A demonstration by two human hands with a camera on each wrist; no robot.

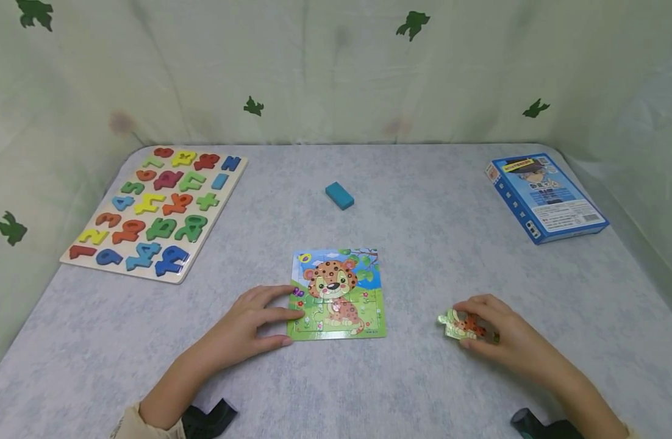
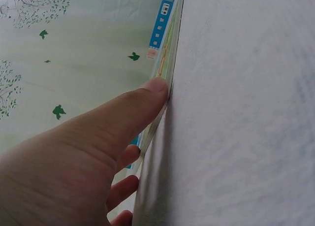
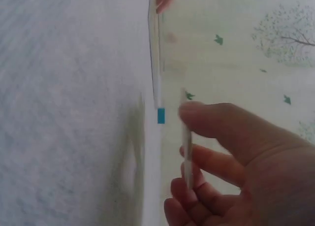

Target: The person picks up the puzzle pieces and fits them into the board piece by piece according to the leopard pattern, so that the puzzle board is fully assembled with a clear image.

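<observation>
A square leopard-cub jigsaw puzzle (image 1: 371,332) lies flat on the table in the middle. My left hand (image 1: 253,320) rests at its left side, fingers spread, with fingertips on the border and thumb near the lower left corner. The left wrist view shows the thumb (image 2: 156,84) against the thin edge of the board. Off to the right, my right hand (image 1: 503,329) pinches a jigsaw piece (image 1: 455,326) with green and spotted orange print between thumb and fingers. Seen edge-on in the right wrist view, the piece (image 3: 187,154) is held up off the table.
A white board with colourful numbers and letters (image 1: 183,272) lies at the back left. Beyond the puzzle sits a teal block (image 1: 339,196). A blue box (image 1: 550,198) lies at the back right. Pale cloth (image 1: 336,73) with leaf prints hangs behind the table.
</observation>
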